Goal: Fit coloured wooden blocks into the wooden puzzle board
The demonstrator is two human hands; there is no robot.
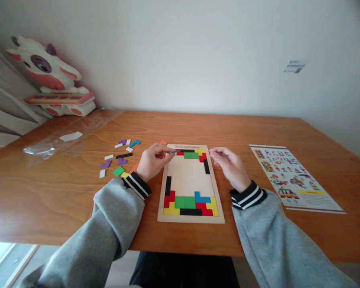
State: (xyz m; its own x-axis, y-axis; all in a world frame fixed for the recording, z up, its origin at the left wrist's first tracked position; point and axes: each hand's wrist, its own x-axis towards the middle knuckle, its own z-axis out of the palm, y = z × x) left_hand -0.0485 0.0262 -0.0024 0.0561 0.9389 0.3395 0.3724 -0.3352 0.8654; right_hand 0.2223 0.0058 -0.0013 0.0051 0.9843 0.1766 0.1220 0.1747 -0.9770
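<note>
Puzzle board [191, 218]: left hand [151, 162] pinches a thin, light, rigid blue piece [174, 151] by its edges at twelve o'clock; right hand [229, 164] loosely curled, empty.

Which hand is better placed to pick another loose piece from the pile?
Probably left: the left hand sits beside the loose pieces, while the right hand is across the puzzle board.

Puzzle board [189, 176]: pale wood, rectangular, lying flat near the table's front edge. Coloured blocks fill its near end and far end; the middle is bare wood. Small blue piece [173, 151] pinched at the board's far-left corner, just above the placed blocks there.
</note>
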